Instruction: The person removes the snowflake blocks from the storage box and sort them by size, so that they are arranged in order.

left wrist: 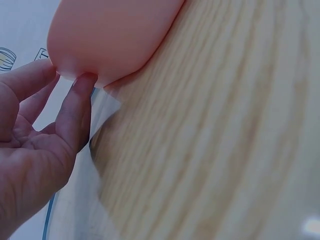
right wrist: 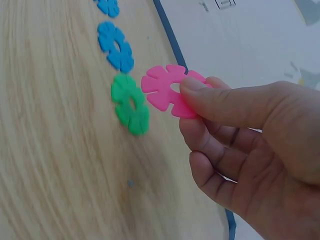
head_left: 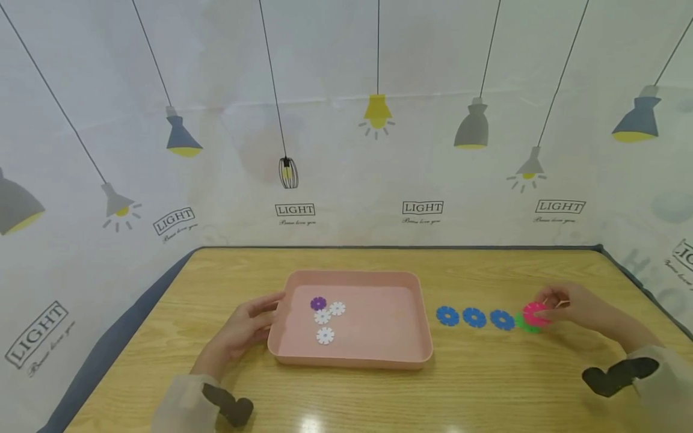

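Pale fabric sleeve (head_left: 178, 404) nearest, the left hand (head_left: 242, 329) touches the pink plastic tray (head_left: 379, 322), fingers relaxed; right of it, the right hand (head_left: 580, 310) pinches a hot-pink notched plastic disc (right wrist: 161, 90), apparently mid-placement: lowering beside the green notched plastic disc (right wrist: 123, 96) seems due.

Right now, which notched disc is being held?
The pink disc, pinched in the right hand. No other is held: the green disc and blue discs lie on the table, the purple disc and white discs in the tray.
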The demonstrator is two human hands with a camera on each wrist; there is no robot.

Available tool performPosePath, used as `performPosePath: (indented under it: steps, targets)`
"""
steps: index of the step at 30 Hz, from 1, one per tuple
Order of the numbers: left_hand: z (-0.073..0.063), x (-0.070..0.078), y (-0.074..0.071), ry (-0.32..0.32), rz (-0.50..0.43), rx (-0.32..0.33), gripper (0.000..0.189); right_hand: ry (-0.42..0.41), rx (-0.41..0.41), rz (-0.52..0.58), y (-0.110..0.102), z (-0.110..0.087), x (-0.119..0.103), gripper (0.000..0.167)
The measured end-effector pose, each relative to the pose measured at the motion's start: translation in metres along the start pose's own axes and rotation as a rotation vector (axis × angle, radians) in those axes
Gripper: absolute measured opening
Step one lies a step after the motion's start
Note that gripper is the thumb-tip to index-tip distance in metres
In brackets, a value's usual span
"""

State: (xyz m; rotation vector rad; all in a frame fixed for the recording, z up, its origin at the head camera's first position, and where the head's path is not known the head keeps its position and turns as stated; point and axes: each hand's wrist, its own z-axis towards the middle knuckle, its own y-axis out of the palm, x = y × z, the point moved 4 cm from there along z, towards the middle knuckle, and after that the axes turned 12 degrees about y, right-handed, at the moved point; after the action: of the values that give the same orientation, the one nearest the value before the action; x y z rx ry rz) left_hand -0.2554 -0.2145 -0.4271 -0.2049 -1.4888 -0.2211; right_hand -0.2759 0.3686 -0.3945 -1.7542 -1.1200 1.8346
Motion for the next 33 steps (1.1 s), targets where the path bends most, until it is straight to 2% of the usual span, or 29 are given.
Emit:
performPosePath:
  steps: [4,7,12,19,27,33]
  targets:
    - [0.000,0.001,0.000,0.004,-0.003,-0.004,0.050,0.078,-0.008,-0.005,-0.003,-0.009,0.016,0.023]
    - [0.000,-0.001,0.000,0.004,-0.005,-0.007,0.050,0.168,-0.036,0.000,-0.003,-0.015,0.028,0.029]
    - [0.001,-0.003,0.000,0.009,-0.004,-0.012,0.050,0.271,-0.023,-0.036,-0.004,-0.021,0.041,0.038]
    - [0.002,-0.003,-0.001,0.019,0.008,-0.019,0.050,0.318,-0.007,-0.054,-0.004,-0.023,0.048,0.045]
    - [0.000,-0.003,-0.001,0.020,-0.013,-0.022,0.051,0.277,-0.010,-0.090,-0.002,-0.017,0.045,0.038]
    - [0.002,-0.005,-0.001,0.017,-0.008,-0.015,0.050,0.292,0.006,-0.100,-0.002,-0.013,0.045,0.035]
